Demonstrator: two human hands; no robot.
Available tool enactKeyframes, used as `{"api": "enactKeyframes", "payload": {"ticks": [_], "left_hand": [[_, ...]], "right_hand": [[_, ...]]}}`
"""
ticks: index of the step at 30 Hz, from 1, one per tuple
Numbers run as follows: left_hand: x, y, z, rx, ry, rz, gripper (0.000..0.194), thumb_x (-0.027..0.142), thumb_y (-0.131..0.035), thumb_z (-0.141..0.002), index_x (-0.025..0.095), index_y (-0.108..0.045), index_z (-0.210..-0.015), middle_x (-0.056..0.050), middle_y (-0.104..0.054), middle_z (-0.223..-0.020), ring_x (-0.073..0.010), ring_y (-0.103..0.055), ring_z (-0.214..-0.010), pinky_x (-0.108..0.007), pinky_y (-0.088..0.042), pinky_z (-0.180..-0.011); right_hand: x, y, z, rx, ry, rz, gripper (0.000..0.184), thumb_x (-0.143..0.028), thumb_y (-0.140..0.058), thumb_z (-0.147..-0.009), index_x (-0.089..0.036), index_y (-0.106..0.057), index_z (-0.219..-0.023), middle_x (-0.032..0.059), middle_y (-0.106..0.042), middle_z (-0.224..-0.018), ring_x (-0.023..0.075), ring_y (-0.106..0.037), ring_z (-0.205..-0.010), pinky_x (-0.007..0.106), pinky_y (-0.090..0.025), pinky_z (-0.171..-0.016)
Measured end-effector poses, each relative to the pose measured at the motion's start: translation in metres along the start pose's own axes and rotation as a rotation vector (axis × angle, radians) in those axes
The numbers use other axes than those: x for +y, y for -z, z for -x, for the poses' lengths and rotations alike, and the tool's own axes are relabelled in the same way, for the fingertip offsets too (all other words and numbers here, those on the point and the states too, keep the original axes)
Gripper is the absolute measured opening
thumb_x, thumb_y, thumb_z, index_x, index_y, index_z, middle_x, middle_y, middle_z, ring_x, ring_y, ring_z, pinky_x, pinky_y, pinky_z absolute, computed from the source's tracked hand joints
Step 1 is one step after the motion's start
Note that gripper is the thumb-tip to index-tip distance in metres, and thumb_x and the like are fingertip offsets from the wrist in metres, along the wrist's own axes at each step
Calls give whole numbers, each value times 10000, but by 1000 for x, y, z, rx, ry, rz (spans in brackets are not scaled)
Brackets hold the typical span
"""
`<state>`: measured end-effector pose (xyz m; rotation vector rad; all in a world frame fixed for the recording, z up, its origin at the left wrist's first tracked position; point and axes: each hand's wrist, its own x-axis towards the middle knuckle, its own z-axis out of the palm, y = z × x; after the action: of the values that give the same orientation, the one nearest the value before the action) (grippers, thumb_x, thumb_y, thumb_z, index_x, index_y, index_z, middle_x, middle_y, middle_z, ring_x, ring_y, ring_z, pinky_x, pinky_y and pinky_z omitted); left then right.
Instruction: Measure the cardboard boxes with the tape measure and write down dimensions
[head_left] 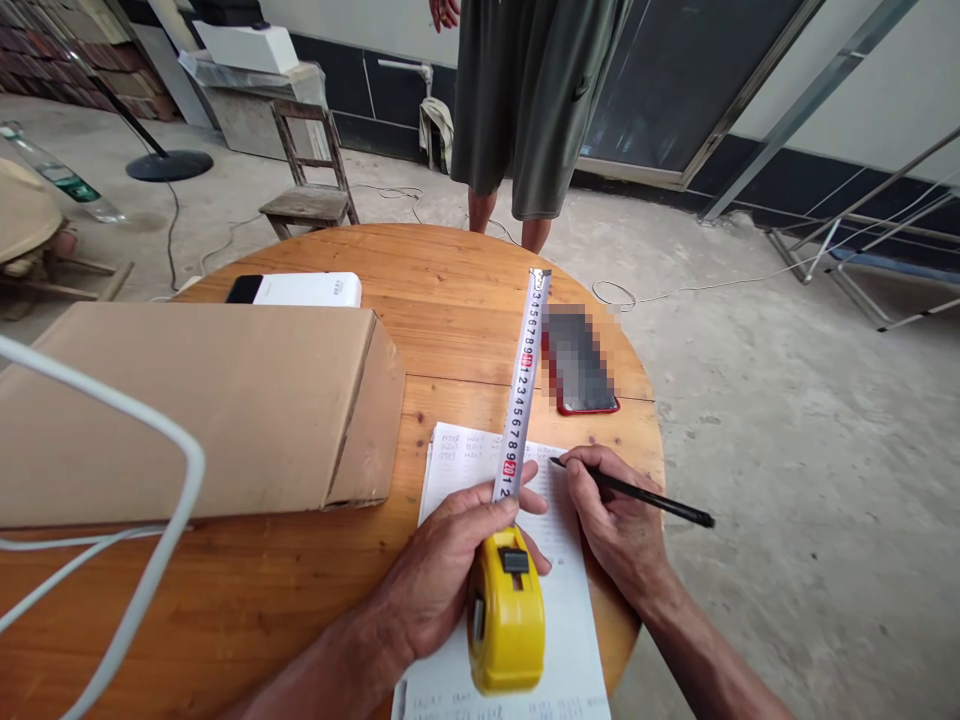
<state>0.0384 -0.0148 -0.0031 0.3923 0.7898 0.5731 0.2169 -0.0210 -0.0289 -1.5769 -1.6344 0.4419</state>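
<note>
My left hand (457, 560) grips a yellow tape measure (517, 630), with the thumb on its metal blade. The blade (525, 390) sticks out away from me, its marks facing up, past the number 20 near my fingers. Under the tape lies a sheet of paper (480, 690) with rows of handwritten figures, some hidden by my left hand and the tape. My right hand (619, 525) is closed around a black pen (652, 497), whose tip is at the upper right part of the sheet. Just beyond the blade's right side rests a red-edged phone (581, 365).
A cardboard box (187, 400) fills the table's (450, 260) left side, with a white power bank (307, 289) behind it. White cable (191, 470) loops at the near left. Across the table stands a person in dark shorts (525, 100), near a small wooden chair (307, 180).
</note>
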Motion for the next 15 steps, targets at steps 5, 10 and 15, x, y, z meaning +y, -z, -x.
{"api": "enactKeyframes", "payload": {"ticks": [5, 10, 15], "left_hand": [[-1, -1, 1, 5, 5, -5, 191, 232, -485, -867, 103, -618, -912, -171, -630, -1083, -76, -582, -538, -179, -404, -485], [-2, 0, 1, -1, -11, -10, 185, 235, -495, -864, 106, -624, -895, -172, -614, -1126, -89, -603, -579, -182, -417, -502], [0, -1, 1, 9, 3, -5, 189, 226, -486, -865, 104, -623, -909, -180, -580, -1202, -69, -586, -540, -177, -409, -480]], "right_hand": [[2, -3, 1, 0, 9, 15, 99, -175, -516, -851, -185, -605, -809, -31, -595, -664, 86, -499, -516, 207, -403, -509], [0, -2, 1, -25, 45, 23, 116, -155, -500, -853, -185, -602, -806, -27, -598, -676, 91, -516, -548, 210, -410, -534], [0, 0, 0, -9, 20, -4, 109, -168, -514, -852, -191, -608, -803, -37, -590, -652, 86, -498, -518, 203, -393, -497]]}}
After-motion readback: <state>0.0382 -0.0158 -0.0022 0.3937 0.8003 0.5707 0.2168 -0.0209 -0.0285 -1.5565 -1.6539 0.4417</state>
